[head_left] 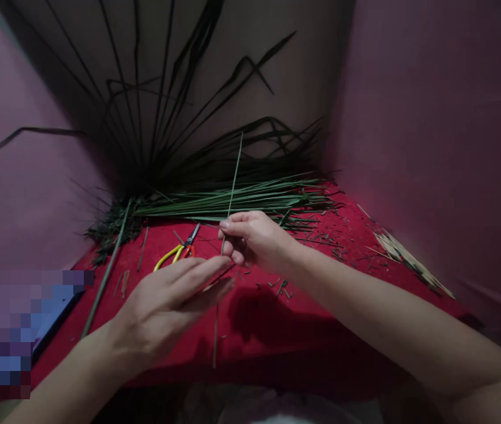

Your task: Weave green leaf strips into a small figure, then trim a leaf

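Observation:
A long, thin green stalk (234, 181) stands nearly upright in the middle, its lower end brownish and hanging below my hands. My right hand (257, 235) pinches it between thumb and forefinger, the other fingers curled. Just below and to the left, my left hand (166, 300) closes its straight fingers and thumb about the same stalk; the exact contact is partly hidden. A short dark strip also shows between the left fingers. Scissors (186, 244) with yellow and orange-red handles lie behind my left hand, one handle partly covered by it.
A bundle of green stalks (233, 199) lies across the back of the red cloth (321, 306). Tall dark leaves (162, 100) fan up behind. Pale strips (412, 262) lie at right, cut bits (283, 287) are scattered about, and one thick stalk (111, 265) lies at left near a pixelated patch.

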A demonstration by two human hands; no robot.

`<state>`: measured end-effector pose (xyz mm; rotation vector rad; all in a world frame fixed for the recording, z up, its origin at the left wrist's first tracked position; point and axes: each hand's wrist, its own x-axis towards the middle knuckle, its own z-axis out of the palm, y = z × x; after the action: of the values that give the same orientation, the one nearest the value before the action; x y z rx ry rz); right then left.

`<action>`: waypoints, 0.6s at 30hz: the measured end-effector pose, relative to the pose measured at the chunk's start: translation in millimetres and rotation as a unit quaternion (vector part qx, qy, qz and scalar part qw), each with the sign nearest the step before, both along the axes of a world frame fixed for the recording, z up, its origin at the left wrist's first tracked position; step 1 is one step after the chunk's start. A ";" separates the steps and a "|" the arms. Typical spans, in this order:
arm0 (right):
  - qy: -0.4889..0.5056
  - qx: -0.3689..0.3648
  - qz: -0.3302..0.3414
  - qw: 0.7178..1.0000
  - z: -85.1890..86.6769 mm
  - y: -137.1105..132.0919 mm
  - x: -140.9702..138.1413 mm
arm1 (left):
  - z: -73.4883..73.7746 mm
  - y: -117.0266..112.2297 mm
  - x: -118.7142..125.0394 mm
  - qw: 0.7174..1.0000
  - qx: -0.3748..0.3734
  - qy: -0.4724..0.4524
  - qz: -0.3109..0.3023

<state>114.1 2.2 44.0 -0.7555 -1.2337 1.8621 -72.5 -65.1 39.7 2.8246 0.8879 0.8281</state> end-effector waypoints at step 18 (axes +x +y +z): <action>0.061 0.010 -0.089 0.994 -29.7 20.4 33.1 | -5.7 17.2 46.2 0.943 0.243 0.188 -0.127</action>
<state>147.2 22.6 14.3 -0.7059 -1.0719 1.7219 -26.3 -47.9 34.0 3.5096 0.3526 0.5361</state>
